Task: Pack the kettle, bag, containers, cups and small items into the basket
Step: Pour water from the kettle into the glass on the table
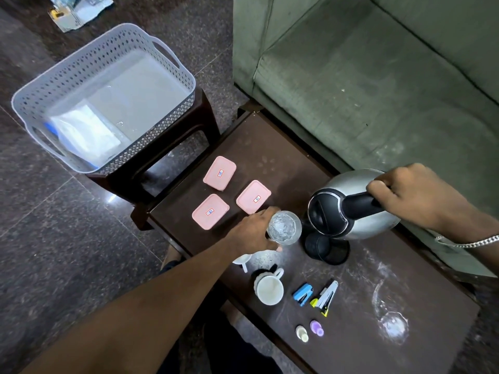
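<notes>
My right hand (pixel 410 197) grips the black handle of the steel kettle (pixel 353 211), which is lifted and tilted just above its black base (pixel 328 248). My left hand (pixel 253 232) holds a clear glass (pixel 285 227) beside the kettle. Three pink lidded containers (pixel 219 173) (pixel 253 196) (pixel 210 211) lie on the dark table (pixel 270 160). White cups (pixel 268 288) stand near the front. The grey basket (pixel 81 60) sits on a stool at the left with a white bag (pixel 86 133) inside.
A blue stapler (pixel 303 290), a yellow-grey stapler (pixel 325 298), two small bottles (pixel 302 333) (pixel 316 327) and a clear glass jug (pixel 391 323) lie at the table's near end. A green sofa (pixel 378 76) borders the table's right side. Stone floor lies to the left.
</notes>
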`<state>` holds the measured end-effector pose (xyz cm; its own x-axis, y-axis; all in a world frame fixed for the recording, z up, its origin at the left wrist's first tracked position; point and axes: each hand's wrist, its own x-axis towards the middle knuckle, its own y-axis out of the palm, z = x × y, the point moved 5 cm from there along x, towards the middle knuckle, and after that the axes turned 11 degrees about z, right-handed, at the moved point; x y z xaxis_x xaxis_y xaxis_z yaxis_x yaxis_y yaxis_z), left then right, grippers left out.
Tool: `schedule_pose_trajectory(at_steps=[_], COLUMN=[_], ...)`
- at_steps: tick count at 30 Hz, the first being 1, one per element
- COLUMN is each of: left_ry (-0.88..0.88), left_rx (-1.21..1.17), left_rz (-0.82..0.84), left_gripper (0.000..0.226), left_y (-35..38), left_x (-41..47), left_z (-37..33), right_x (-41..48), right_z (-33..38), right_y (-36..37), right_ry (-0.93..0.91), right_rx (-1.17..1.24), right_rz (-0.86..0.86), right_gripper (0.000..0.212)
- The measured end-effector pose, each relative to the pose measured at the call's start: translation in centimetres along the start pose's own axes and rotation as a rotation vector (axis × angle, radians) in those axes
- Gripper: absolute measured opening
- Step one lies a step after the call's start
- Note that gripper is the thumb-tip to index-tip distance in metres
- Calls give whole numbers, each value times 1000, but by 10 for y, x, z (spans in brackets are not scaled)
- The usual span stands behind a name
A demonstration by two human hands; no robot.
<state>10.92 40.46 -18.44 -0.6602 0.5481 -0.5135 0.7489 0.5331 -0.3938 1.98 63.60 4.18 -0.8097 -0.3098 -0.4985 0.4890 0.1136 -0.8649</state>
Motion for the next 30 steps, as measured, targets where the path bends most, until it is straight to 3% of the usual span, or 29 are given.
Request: schedule_pose_trajectory(at_steps=[9, 18, 26, 30], left_ry=[0, 56, 167, 225], left_rx=[-30, -193, -269, -308], left_rz=[10, -125, -266, -326], left_gripper=[122, 114, 112, 110], left_y=[-5, -45, -106, -141], left_x=[-11, -22, -33, -52], left_z=[2, -11, -20, -25], right_x=[-7, -2, 21, 36], right_z=[-28, -43, 4, 31], right_y=[-17, -20, -38, -55], right_ry=[79, 265, 152, 98], right_rx=[213, 564, 1000, 1104], right_rz=[-158, -287, -383, -423], right_gripper=[42, 49, 37, 37])
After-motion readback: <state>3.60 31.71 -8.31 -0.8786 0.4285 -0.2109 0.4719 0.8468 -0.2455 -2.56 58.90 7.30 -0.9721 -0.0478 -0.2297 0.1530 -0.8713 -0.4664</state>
